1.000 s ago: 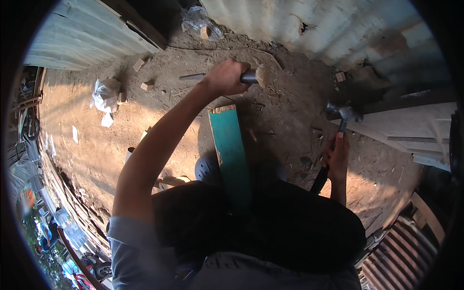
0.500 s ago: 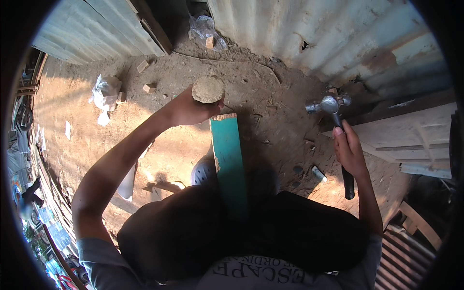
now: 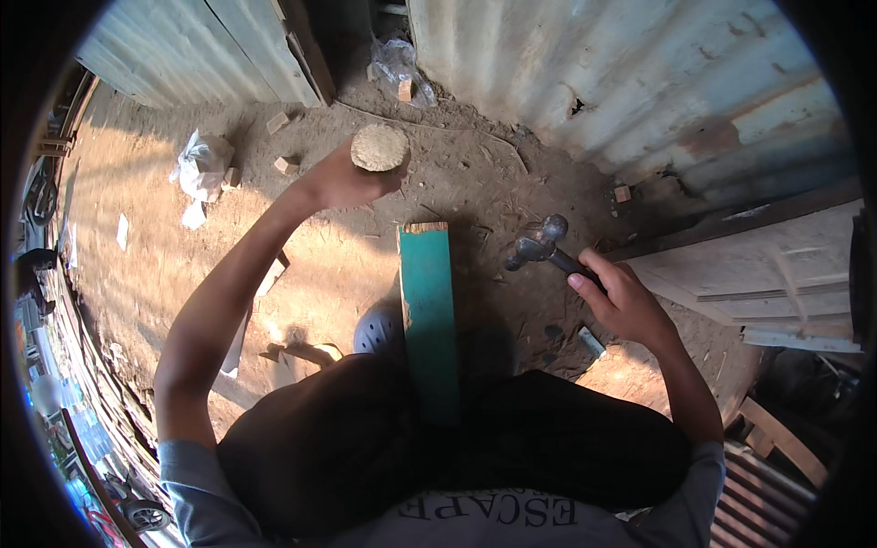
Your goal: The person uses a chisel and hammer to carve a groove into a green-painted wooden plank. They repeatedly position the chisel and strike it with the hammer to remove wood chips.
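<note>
My left hand [image 3: 352, 185] is closed around a round piece of wood [image 3: 380, 148] whose rough, pale end faces up. Its lower part is hidden by the hand. My right hand [image 3: 630, 297] grips a hammer [image 3: 541, 242] by its dark handle, the metal head pointing left toward the board. Between my legs stands a green-painted board [image 3: 427, 306], its bare, splintered far end just below my left hand. The hammer head is apart from both the board and the round wood.
White plastic bags [image 3: 203, 166] and small wood blocks [image 3: 286, 165] lie on the dirt floor at the left. Corrugated metal sheets [image 3: 585, 73] stand along the back. A whitish panel [image 3: 744, 265] lies at the right, and a clear bag [image 3: 398, 60] is by the wall.
My right hand has swung the hammer left, its head turning toward the board. My left hand has shifted slightly left and away from the board's end with the round wood.
</note>
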Motion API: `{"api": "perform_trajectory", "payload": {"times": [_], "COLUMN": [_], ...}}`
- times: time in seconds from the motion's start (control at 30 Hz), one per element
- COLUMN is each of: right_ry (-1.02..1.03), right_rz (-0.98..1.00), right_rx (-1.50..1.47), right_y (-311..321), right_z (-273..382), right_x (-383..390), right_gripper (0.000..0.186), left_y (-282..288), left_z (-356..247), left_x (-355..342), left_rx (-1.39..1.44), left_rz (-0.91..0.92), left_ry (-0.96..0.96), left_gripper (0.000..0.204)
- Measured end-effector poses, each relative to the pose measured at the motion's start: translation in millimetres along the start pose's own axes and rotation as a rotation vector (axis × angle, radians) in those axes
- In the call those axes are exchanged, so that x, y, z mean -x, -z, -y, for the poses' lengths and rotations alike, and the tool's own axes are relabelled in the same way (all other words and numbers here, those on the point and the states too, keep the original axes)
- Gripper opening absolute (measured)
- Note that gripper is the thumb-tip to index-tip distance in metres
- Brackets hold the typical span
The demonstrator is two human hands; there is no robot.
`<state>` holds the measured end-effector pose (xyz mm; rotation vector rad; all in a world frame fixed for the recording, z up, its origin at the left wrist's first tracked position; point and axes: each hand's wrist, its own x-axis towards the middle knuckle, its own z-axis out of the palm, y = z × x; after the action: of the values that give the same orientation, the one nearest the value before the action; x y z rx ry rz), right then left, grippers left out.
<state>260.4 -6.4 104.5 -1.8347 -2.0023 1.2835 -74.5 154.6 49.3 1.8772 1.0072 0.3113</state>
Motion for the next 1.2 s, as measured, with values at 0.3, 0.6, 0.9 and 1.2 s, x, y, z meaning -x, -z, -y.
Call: {"api": "perform_trajectory", "payload": {"times": [0.3, 0.6, 0.9, 1.2], "right_ry": [-0.033, -0.059, -0.051, -0.115], "right_rz": [-0.02, 0.043, 0.059, 0.091], "right_rx": [-0.05, 0.021, 0.025, 0.056], "right_y": [0, -1, -5, -4], "right_z": [-5, -9, -11, -6], "right_x": [2, 1, -2, -3], "right_gripper": [0.024, 0.034, 0.035, 0.037], "left_y": [-10, 17, -7, 5], "left_z": [-2, -1, 16, 10], "left_x": [4, 6, 5, 14], "left_rx": [0.147, 0.195, 0.278, 0.34], "left_rz": [0.055, 0.066, -0.185, 0.145], "left_ry": [-0.012, 0.056, -0.006, 0.031], "left_gripper": [0.009, 0.012, 0.007, 0.006]}}
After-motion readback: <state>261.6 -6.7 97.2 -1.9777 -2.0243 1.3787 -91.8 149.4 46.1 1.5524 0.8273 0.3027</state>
